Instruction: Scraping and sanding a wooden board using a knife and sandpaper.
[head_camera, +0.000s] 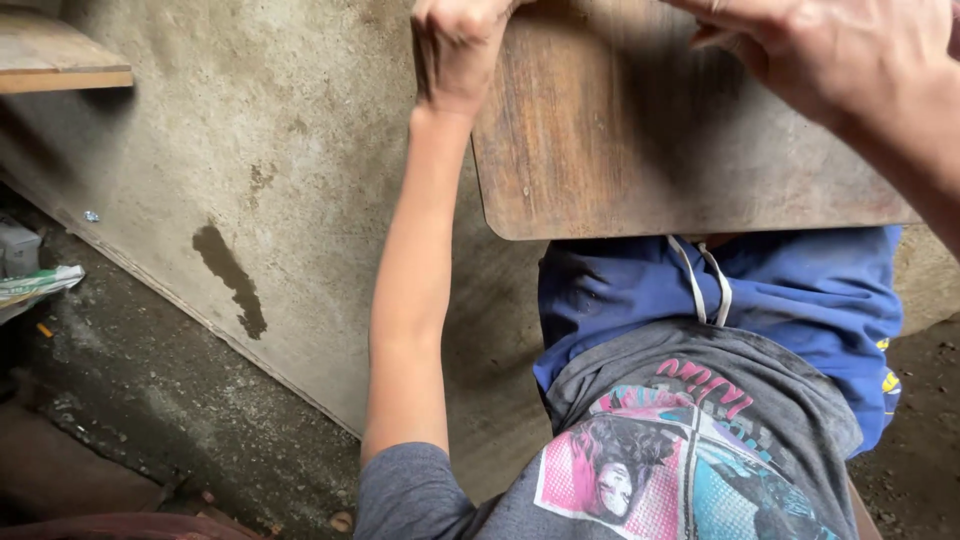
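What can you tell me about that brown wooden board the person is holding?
The board is a flat brown panel with a worn, streaked wood-grain face and rounded corners; its top runs out of view. It looks like laminated or pressed wood, scuffed and dusty. It is held in front of the person's body, above blue shorts. The left hand grips its left edge with fingers curled round it, while the right hand lies over its upper right part.
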